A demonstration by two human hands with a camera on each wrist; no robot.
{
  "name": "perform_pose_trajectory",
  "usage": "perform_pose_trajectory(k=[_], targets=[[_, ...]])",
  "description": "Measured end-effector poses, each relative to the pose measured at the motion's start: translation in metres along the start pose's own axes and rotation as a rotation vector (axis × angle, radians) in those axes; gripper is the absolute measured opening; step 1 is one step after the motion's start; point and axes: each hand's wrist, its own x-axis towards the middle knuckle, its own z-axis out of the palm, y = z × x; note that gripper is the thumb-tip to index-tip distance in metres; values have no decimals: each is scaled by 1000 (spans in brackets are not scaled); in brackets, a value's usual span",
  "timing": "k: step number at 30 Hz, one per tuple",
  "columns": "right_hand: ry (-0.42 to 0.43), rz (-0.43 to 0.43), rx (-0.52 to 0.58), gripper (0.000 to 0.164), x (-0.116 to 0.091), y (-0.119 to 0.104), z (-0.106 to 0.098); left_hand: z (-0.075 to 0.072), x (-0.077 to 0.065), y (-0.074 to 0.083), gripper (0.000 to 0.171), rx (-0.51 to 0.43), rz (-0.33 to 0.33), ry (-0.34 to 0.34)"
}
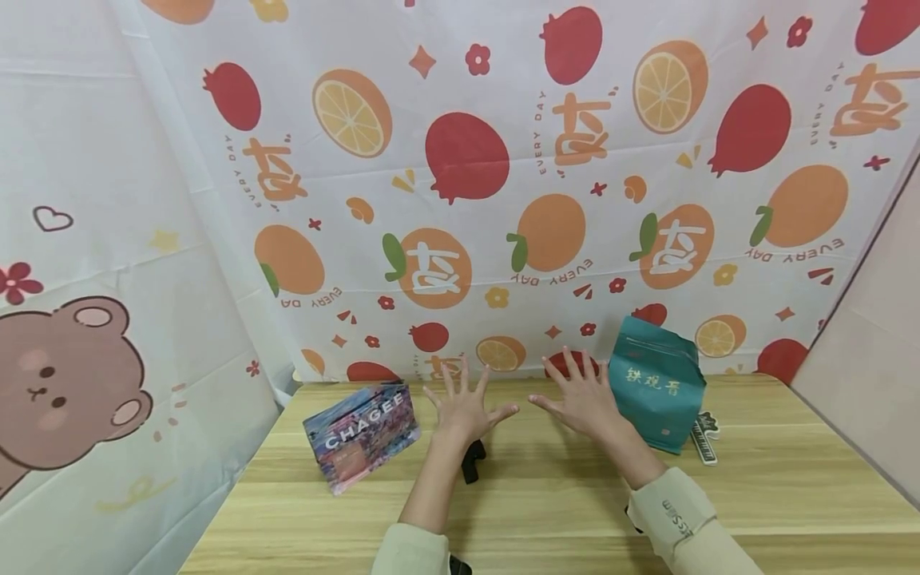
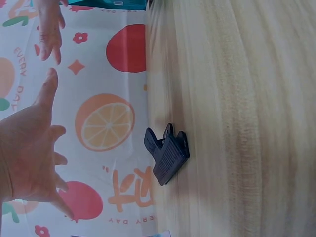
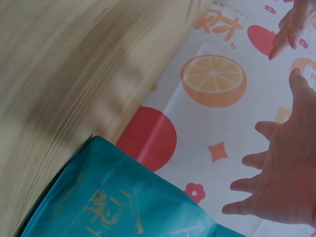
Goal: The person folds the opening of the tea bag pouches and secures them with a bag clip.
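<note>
Both hands are held above the table with their fingers spread, and neither holds anything. My left hand [image 1: 461, 411] is nearest a black clip [image 1: 471, 461], which lies on the wood partly behind the left forearm; the left wrist view shows the whole clip [image 2: 167, 154]. Just left of the teal pouch [image 1: 657, 385] is my right hand [image 1: 585, 403], overlapping its edge in the head view. Gold characters mark the pouch's front. Left of the left hand lies a blue-and-pink CHAGEE bag [image 1: 362, 435].
A small white-and-black flat piece [image 1: 706, 439] with a keyboard-like pattern lies right of the pouch. The light wooden table [image 1: 546, 519] meets a fruit-printed curtain [image 1: 532, 295] at the back. A bear-printed cloth [image 1: 72, 383] hangs on the left.
</note>
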Motion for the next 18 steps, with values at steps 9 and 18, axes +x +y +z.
perform_pose_trajectory(k=[9,18], targets=[[-6,-2,4,77,-1,1,0,-2,0,1,85,-5,8,-24],[-43,8,10,76,-1,1,1,-1,-1,1,83,-22,17,-3]])
